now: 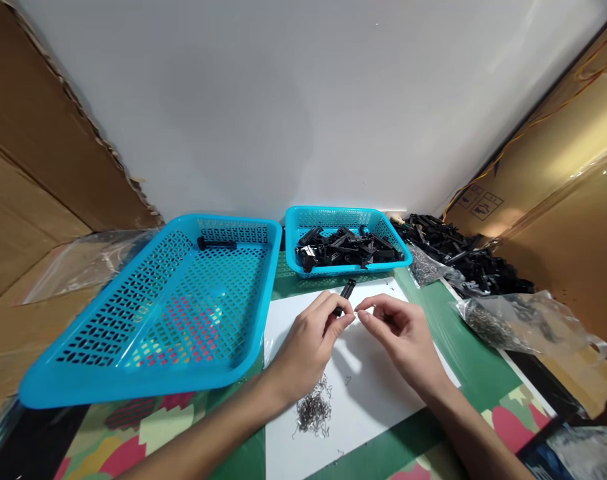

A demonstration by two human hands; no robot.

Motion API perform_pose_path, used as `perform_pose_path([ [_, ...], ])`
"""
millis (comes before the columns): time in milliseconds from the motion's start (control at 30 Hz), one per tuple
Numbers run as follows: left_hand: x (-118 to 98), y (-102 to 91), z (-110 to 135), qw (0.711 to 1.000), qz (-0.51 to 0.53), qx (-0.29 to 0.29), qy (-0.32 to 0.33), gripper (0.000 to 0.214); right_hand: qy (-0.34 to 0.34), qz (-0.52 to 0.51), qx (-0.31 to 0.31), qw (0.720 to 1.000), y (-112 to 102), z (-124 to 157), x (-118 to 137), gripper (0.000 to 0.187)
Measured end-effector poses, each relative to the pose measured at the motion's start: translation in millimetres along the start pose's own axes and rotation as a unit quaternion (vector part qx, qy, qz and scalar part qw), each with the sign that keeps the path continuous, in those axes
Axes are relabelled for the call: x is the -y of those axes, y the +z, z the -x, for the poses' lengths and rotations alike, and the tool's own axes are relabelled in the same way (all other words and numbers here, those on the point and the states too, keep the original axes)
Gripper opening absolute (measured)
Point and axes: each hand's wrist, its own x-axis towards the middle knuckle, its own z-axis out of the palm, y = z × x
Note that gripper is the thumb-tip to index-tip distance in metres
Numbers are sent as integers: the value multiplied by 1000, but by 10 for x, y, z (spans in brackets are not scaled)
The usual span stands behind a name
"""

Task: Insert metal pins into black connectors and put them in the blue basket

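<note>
My left hand (pixel 311 337) is closed on a slim black plastic part (pixel 349 289), whose far end sticks out past the fingers. Close beside it, my right hand (pixel 401 337) has thumb and forefinger pinched at the part's near end. Whatever lies between those fingertips is too small to name. Both hands are above a white sheet (pixel 288 320). Below my left wrist, a pile of small bent metal wire pieces (pixel 313 410) rests on that sheet, with a few loose ones near it.
A large blue basket (pixel 148 387) at left holds a black part (pixel 216 244). Behind the sheet, a smaller blue basket (pixel 348 270) is full of black parts. More black parts (pixel 463 257) and plastic bags of small metal pieces (pixel 488 323) lie at right. Cardboard (pixel 573 220) stands on both sides.
</note>
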Motion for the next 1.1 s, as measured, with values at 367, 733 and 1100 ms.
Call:
perform_pose_path([
  [367,-47,-18,28,990,-113,80,8,30,-35,194,109,974,-246,-20,79,21],
  [733,9,60,32,971,-206,121,31,25,61,209,75,973,-375,-194,-156,34],
  [1100,63,83,47,960,-241,126,67,27,36,320,77,944,-298,-153,-128,18],
])
